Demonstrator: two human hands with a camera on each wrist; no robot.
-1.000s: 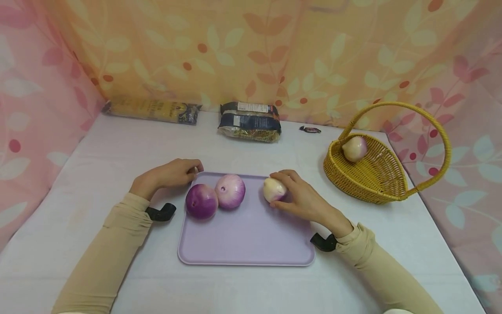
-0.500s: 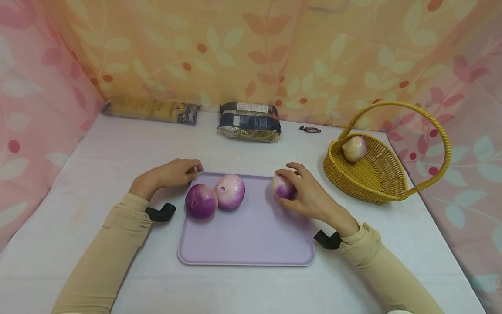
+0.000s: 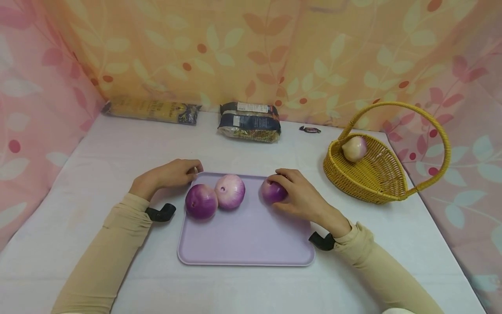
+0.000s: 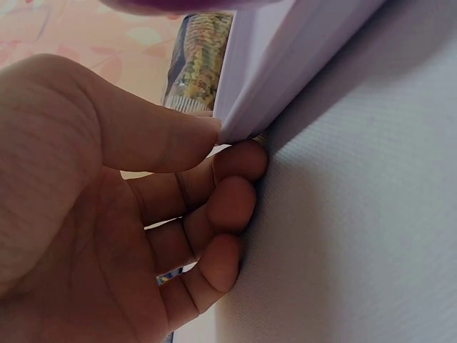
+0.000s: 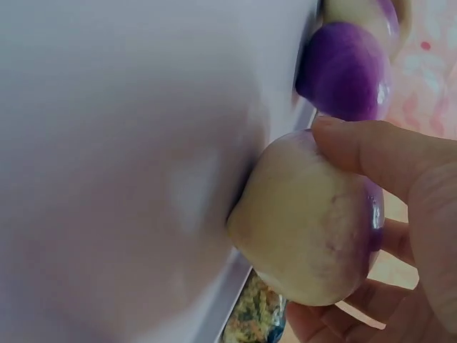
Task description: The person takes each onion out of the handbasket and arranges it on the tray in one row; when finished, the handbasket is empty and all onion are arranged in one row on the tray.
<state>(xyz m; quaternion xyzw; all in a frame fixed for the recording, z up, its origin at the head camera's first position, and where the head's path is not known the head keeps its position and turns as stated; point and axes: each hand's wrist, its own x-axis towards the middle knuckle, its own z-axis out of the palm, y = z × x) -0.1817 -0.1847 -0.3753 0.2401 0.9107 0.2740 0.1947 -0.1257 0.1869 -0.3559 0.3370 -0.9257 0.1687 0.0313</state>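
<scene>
On the light purple tray (image 3: 251,240) lie a dark purple onion (image 3: 201,201) and a paler onion (image 3: 230,192), side by side at the left. My right hand (image 3: 303,198) grips a third onion (image 3: 270,192) near the tray's back right part. Thumb and fingers curl round it; in the right wrist view this onion (image 5: 307,221) shows a pale side, its pointed end at the tray surface. At the tray's back left corner, my left hand (image 3: 170,173) pinches the rim. The left wrist view shows the thumb on the tray edge (image 4: 250,93) and curled fingertips beneath.
A yellow wicker basket (image 3: 362,192) with a tall handle stands at the right and holds one onion (image 3: 354,148). Along the back lie a long yellow packet (image 3: 150,110), a dark pasta bag (image 3: 249,122) and a small wrapped candy (image 3: 310,129).
The onion under my right hand has turned from its pale side to its purple side. It shifted right, then came back left with the hand. My left hand has stayed put.
</scene>
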